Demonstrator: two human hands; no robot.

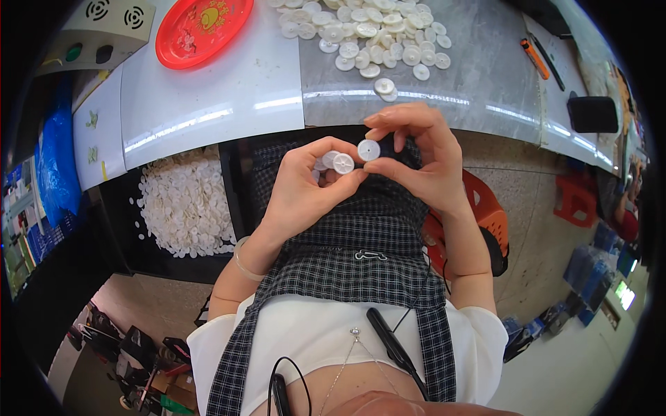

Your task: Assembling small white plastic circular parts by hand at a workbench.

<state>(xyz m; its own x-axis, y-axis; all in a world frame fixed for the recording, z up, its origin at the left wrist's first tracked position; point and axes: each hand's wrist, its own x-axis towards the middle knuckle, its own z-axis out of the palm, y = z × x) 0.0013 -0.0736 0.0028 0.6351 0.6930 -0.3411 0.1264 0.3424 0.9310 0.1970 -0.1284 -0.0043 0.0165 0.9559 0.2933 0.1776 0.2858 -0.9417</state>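
Observation:
Over my lap, just in front of the table edge, both hands meet. Several white plastic gear wheels (343, 163) rest in the curled fingers of my left hand (303, 184). Between finger and thumb of my right hand (427, 156) is a single white gear wheel (368, 150), its face and small centre hole toward me. It sits right beside the wheels in my left hand; whether they touch, I cannot tell. Beyond my hands a heap of white gear wheels (378, 31) is spread on the grey tabletop, with a couple lying nearer the edge (384, 87).
Left of my lap, a black bin (236, 187) holds a big pile of white discs (184, 208). A red plate (201, 31) lies on the table's left. Right are an orange marker (534, 59), a black phone-like slab (593, 114) and an orange-red stool (485, 208).

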